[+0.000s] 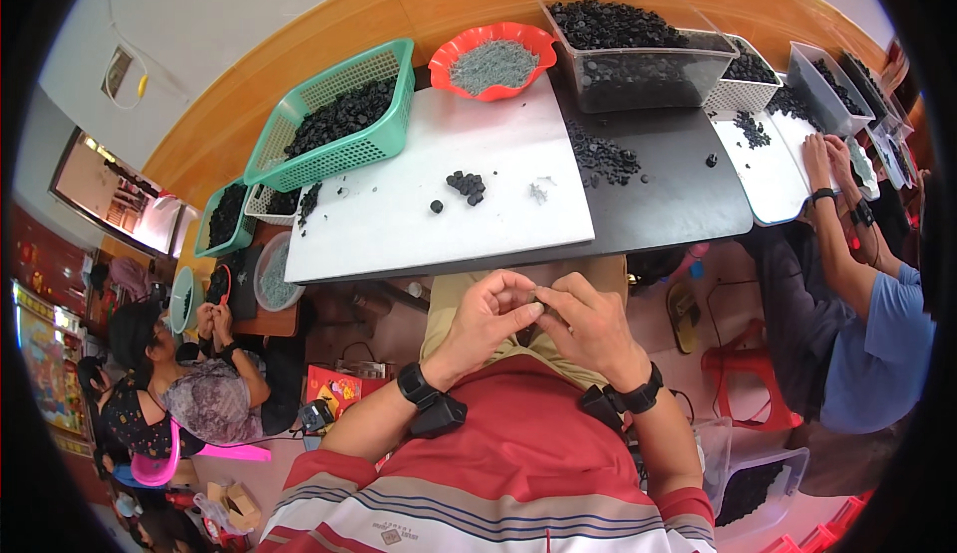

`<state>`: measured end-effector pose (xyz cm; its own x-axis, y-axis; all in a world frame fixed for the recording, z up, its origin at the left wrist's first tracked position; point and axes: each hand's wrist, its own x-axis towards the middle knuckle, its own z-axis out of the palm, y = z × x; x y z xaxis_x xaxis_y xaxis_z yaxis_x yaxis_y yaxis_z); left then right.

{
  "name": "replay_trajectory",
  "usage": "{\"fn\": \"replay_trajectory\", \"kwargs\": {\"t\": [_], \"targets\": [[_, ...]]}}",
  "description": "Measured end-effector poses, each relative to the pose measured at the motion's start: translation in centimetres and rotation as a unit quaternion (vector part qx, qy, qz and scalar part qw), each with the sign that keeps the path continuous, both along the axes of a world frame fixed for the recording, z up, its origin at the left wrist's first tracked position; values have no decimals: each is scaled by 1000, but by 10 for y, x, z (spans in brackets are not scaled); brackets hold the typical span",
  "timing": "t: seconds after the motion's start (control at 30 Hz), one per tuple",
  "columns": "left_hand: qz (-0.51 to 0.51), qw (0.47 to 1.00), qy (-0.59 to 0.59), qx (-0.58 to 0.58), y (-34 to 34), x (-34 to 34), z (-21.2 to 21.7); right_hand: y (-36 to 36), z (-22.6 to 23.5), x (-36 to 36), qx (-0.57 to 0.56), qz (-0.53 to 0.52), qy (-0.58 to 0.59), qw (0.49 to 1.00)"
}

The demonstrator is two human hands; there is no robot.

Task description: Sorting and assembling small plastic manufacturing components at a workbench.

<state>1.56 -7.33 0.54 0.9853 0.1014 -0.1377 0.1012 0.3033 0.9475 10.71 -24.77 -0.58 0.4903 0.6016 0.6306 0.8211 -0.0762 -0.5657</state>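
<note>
Just in front of the table's near edge, my left hand [490,320] and my right hand [592,325] meet with their fingertips pinched together. Between them is a small dark piece, mostly covered by the fingers, so its exact kind does not show. A white board [399,226] lies on the table beyond my hands. On it sit a small heap of black round parts [466,187], a single black part [437,207] to its left, and a scatter of grey scraps [538,192] to its right.
Behind the board stand a green basket [261,159] of black parts, a red scalloped bowl [439,57] of grey scraps and a clear bin [648,72] of black parts. Loose black parts [603,159] lie on the dark tabletop. People work at left and right; a red stool [743,378] stands right.
</note>
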Motion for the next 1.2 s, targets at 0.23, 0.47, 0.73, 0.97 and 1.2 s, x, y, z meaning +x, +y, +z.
{"fn": "replay_trajectory", "kwargs": {"t": [0.23,0.47,0.73,0.97,1.2], "targets": [[60,986,-36,153,17,7,15,-5,-1,20,50,-18,32,998],[205,913,-55,349,59,10,25,-7,-15,45,110,-46,119,986],[262,882,-73,384,101,21,32,-11,-37,48,92,-76,215,969],[318,756,-165,547,154,46,82,-10,-50,46,118,-73,242,960],[354,630,-106,683,309,64,130,-7,-64,43,152,-58,284,945]]}}
